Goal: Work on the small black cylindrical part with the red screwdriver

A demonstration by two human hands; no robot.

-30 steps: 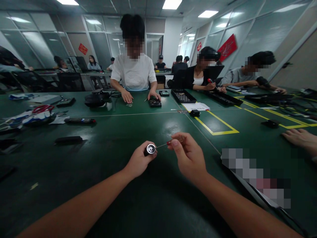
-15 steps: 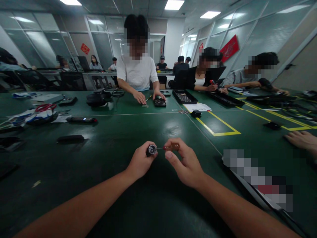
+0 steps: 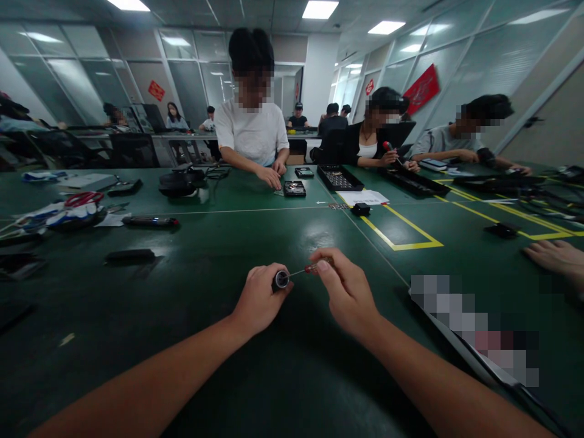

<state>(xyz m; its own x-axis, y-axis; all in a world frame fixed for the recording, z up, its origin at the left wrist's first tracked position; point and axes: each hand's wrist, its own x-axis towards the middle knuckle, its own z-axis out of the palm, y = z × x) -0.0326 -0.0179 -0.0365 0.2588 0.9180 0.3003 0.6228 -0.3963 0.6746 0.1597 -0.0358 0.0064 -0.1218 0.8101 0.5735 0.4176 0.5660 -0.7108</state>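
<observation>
Small black cylinder (image 3: 280,280) with a silver round face sits in the left hand (image 3: 260,301), fist clenched around its body, silver end turned toward the right hand. It is held just above the green surface (image 3: 219,255), centre of view, close to the person. Thin screwdriver (image 3: 310,268) with a reddish clear handle is pinched in the right hand (image 3: 347,292), thumb and fingertips closed on the handle; its metal shaft runs left and the tip meets the silver face of the cylinder. Both forearms come in from the bottom edge.

Outward on the surface: flat black bar (image 3: 130,256) to the left, dark pen-like tool (image 3: 150,221) beyond it, red-handled scissors (image 3: 83,198) on a pile of white and blue stuff far left. Yellow tape rectangle (image 3: 401,234) marks the surface to the right; small black block (image 3: 361,209) and white paper (image 3: 365,197) near its far corner. Blurred-out patch lower right. Another person's hand (image 3: 554,254) rests flat at the right edge.

Across the surface a person in a white shirt (image 3: 253,134) has both hands by a black device (image 3: 294,188). Two more people sit to the right with a black parts tray (image 3: 340,177) nearby.
</observation>
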